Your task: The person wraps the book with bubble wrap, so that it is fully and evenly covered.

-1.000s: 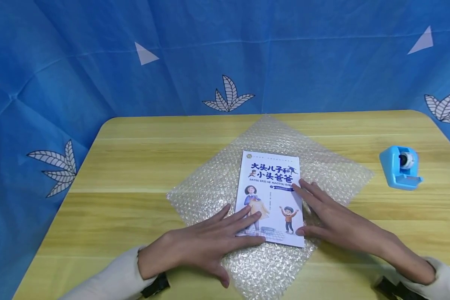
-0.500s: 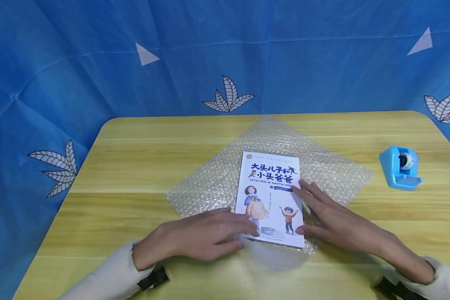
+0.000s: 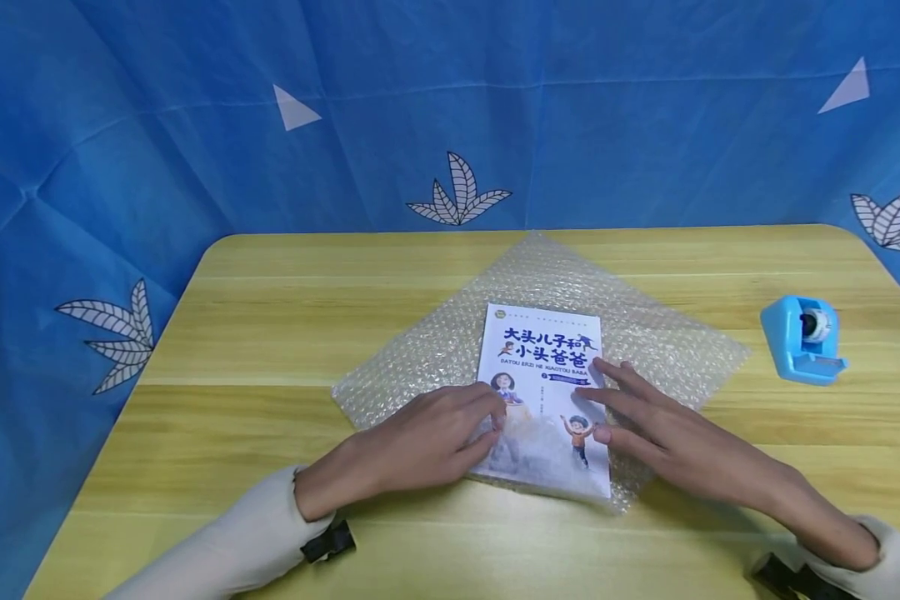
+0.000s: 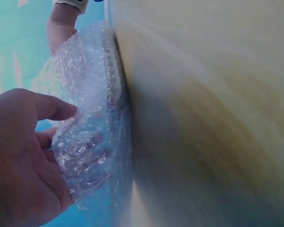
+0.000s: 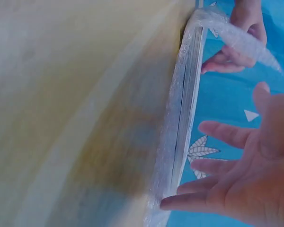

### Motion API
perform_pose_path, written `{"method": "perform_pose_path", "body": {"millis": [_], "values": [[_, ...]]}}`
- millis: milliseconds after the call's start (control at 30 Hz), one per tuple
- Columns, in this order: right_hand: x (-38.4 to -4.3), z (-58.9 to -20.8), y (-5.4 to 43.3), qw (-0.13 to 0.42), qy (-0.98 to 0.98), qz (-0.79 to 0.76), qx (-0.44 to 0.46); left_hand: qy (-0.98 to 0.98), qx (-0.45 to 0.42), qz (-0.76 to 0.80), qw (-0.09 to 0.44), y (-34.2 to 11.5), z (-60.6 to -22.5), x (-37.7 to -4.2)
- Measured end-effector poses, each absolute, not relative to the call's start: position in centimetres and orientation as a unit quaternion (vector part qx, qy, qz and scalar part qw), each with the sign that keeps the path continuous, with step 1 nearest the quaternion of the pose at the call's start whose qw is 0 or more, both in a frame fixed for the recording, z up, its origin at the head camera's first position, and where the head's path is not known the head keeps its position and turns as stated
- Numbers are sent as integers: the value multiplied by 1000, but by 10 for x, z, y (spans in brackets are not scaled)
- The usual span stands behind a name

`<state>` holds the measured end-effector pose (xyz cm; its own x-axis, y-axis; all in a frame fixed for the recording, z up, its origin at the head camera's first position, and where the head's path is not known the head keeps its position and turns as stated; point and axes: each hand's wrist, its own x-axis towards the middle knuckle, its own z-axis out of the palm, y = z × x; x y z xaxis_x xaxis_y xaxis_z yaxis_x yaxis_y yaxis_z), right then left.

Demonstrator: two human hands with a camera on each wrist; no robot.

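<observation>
A white book [image 3: 536,333] with a cartoon cover lies face up on a sheet of bubble wrap [image 3: 420,350], set diagonally under it. The sheet's near corner is folded up over the book's lower part, veiling the printed figures there. My left hand [image 3: 431,437] pinches this flap between thumb and fingers, seen close in the left wrist view with the crinkled bubble wrap [image 4: 85,142]. On the other side, my right hand [image 3: 675,433] spreads its straight fingers onto the book's right edge. The right wrist view shows the page edges [image 5: 191,80] with wrap beneath.
A blue tape dispenser [image 3: 802,337] with a roll in it stands at the right on the wooden table [image 3: 270,325]. Behind the table hangs a blue cloth [image 3: 615,150] with leaf and triangle prints.
My left hand has gone from lying flat on the book to bringing the near corner of bubble wrap up and over its lower part. My right hand stays nearly in place.
</observation>
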<state>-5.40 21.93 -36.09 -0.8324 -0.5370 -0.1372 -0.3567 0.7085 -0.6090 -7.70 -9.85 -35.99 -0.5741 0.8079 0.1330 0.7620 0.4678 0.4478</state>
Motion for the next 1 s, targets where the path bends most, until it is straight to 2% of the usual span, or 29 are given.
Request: {"method": "perform_pose_path", "body": {"millis": [333, 767, 1000], "values": [[-53, -362, 216, 155, 898, -291, -290, 876, 418, 235, 52, -92, -361, -78], [-56, -365, 197, 163, 922, -263, -234, 884, 430, 169, 68, -90, -361, -80], [-58, -366, 195, 171, 926, -249, -227, 877, 451, 132, 96, -90, -359, -85]]}}
